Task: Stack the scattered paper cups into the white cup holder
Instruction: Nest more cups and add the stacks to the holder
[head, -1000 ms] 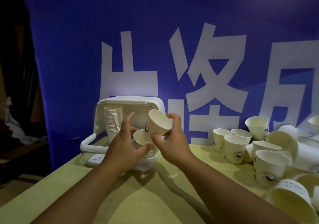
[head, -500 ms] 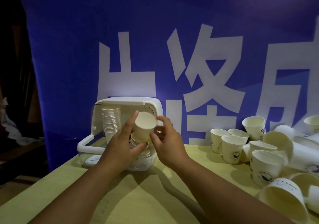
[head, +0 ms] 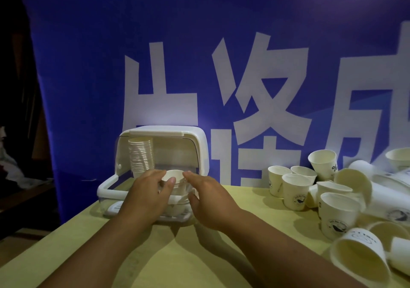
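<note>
The white cup holder [head: 106, 191] stands open on the table, its lid [head: 162, 131] swung up. A tall stack of paper cups [head: 140, 156] fills its left side. On its right side a paper cup [head: 175, 174] sits mouth up on a short stack. My left hand [head: 148, 191] grips this cup, thumb on its near rim and fingers curled round its left side. My right hand [head: 207, 195] hovers just right of the cup with relaxed fingers near its rim and holds nothing. Scattered paper cups [head: 296, 190] lie at the right.
The yellow-green table [head: 177, 254] reaches to my forearms. Several loose cups, some upright, some tipped over [head: 359, 256], crowd its right end. A blue banner with white characters [head: 244, 88] hangs right behind the table. Dark clutter lies at the far left.
The cup that both hands held up above the holder now sits lower, nested on the short stack. My right hand has let go of it and eased to the right.
</note>
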`<state>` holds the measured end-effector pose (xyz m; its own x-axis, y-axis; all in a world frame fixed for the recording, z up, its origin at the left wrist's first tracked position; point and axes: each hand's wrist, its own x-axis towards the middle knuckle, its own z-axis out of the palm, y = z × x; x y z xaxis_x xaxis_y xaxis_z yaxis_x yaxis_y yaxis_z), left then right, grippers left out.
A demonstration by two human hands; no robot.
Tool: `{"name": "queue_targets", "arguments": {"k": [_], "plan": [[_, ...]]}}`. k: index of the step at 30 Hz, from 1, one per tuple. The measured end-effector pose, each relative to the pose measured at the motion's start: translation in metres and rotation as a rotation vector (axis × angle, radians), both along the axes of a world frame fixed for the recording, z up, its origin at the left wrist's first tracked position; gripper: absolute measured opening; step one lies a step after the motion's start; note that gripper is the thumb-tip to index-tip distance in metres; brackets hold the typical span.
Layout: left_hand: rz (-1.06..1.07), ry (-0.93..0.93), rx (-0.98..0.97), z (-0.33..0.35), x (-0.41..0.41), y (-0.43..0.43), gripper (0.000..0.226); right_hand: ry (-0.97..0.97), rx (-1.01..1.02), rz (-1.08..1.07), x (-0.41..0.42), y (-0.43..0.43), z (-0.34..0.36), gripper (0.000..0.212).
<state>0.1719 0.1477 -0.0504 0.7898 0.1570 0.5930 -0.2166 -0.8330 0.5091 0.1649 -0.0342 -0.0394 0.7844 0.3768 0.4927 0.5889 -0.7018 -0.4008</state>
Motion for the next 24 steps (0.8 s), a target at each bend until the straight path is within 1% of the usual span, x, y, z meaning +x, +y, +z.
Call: {"name": "queue_targets", "arguments": {"k": [2, 5, 7, 10, 13, 16, 18, 19, 22, 23, 24], "plan": [[0.029, -0.056, 0.044, 0.001, -0.003, -0.001, 0.044, 0.006, 0.096, -0.054, -0.006, -0.007, 0.009, 0.049], [0.060, -0.218, 0.168, 0.006, -0.014, -0.011, 0.034, -0.041, 0.146, -0.131, -0.016, -0.027, 0.028, 0.022], [0.013, -0.264, 0.190, 0.010, -0.024, -0.025, 0.031, -0.033, 0.153, -0.170, -0.026, -0.045, 0.036, 0.012], [-0.124, -0.249, 0.242, 0.012, -0.035, -0.048, 0.023, -0.005, 0.150, -0.231, -0.047, -0.083, 0.044, 0.008], [-0.276, -0.114, 0.275, 0.013, -0.045, -0.074, 0.020, -0.025, 0.140, -0.329, -0.064, -0.137, 0.045, 0.006], [-0.401, 0.102, 0.324, 0.011, -0.054, -0.111, 0.027, -0.081, 0.087, -0.479, -0.073, -0.194, 0.042, 0.009], [-0.482, 0.243, 0.303, 0.011, -0.057, -0.141, 0.029, -0.119, 0.066, -0.585, -0.076, -0.226, 0.041, 0.013], [-0.533, 0.293, 0.273, 0.010, -0.059, -0.156, 0.025, -0.145, 0.035, -0.628, -0.076, -0.239, 0.040, 0.014], [-0.669, 0.394, 0.167, 0.003, -0.067, -0.200, 0.007, -0.181, -0.227, -0.679, -0.072, -0.261, 0.035, 0.018], [-0.724, 0.432, 0.130, -0.001, -0.071, -0.211, 0.008, -0.174, -0.312, -0.683, -0.072, -0.264, 0.034, 0.020], [-0.779, 0.465, 0.121, -0.006, -0.076, -0.220, 0.013, -0.166, -0.372, -0.684, -0.072, -0.265, 0.033, 0.022]]}}
